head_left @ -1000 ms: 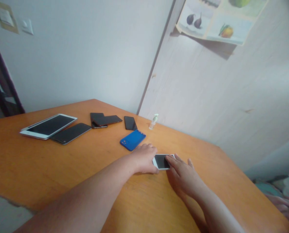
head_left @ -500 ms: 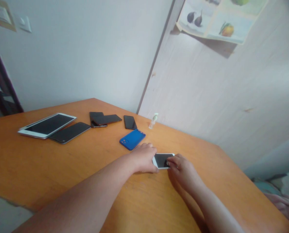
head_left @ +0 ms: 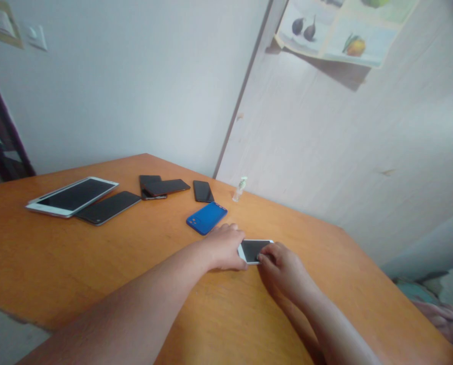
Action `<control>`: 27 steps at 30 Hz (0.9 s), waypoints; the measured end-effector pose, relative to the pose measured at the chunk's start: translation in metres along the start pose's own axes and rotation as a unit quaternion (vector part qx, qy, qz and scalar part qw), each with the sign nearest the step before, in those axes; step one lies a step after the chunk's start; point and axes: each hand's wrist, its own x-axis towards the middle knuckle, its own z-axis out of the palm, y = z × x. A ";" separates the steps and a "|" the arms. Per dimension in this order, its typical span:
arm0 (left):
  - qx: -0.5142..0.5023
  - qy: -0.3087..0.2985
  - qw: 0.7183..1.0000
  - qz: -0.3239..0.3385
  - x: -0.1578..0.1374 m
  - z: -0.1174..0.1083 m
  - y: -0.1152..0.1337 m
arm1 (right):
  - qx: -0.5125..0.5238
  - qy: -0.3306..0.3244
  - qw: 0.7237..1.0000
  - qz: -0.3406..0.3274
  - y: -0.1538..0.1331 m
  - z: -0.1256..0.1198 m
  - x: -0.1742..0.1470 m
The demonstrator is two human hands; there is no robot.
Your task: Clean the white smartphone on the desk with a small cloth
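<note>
A white-framed smartphone [head_left: 251, 249] with a dark screen lies face up on the table. My left hand [head_left: 226, 247] grips its left end, thumb at the near edge and fingers at the far edge. Over the right half of the screen, my right hand [head_left: 281, 259] is closed in a pinch with its fingertips at the glass. Whatever sits between those fingertips is too small to make out. Just beyond my left hand rests a blue phone case [head_left: 207, 218]. A small clear bottle with a pale pump top [head_left: 240, 189] stands farther back.
On the wooden table [head_left: 150, 284], a white tablet [head_left: 74, 196] overlaps a dark phone [head_left: 110, 207] at the left. Two dark phones [head_left: 167, 187] are stacked near the back, and a black phone [head_left: 203, 191] lies beside them. A wall [head_left: 153, 91] rises behind the table.
My right hand has shifted slightly left and nearer along the phone's screen. The left hand keeps its grip on the phone.
</note>
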 end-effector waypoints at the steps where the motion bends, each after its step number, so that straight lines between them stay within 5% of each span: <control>1: 0.001 0.000 1.000 0.000 0.000 0.000 0.000 | 0.010 -0.005 1.000 -0.010 -0.003 0.001 -0.001; 9: -0.001 -0.008 1.000 -0.002 -0.001 -0.001 0.000 | -0.028 0.039 0.998 0.048 0.018 -0.012 0.005; 16: 0.011 0.004 1.000 0.000 -0.001 0.001 0.002 | 0.044 0.018 0.998 -0.052 -0.016 0.007 -0.006; 23: 0.007 -0.002 1.000 0.001 -0.001 -0.001 0.001 | -0.041 0.035 0.998 0.042 0.017 -0.008 0.005; 27: 0.014 -0.001 1.000 0.002 -0.002 -0.001 0.003 | -0.029 0.036 0.999 0.006 0.004 0.000 0.001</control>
